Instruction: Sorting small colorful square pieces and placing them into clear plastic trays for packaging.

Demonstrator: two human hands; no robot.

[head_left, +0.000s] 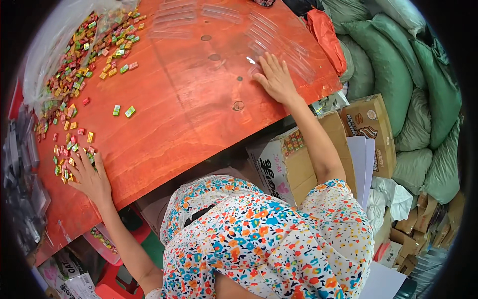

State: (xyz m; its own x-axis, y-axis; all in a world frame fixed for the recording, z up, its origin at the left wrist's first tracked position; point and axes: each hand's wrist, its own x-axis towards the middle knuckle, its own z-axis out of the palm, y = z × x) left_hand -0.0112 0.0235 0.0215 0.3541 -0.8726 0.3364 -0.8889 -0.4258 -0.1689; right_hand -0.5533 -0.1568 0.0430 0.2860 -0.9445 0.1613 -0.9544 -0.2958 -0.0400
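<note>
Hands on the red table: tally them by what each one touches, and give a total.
On small wrapped candies: 1, the left hand
On clear plastic trays: 1, the right hand
Total: 2, both spread flat on the red table

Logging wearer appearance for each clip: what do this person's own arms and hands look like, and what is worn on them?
Both forearms are bare. The left hand and right hand wear no gloves; no rings, watch or bracelets are visible. The only clothing at the arms is a short-sleeved white top with a dense floral print in orange, blue, red and yellow, its sleeves ending at the upper arms.
</note>
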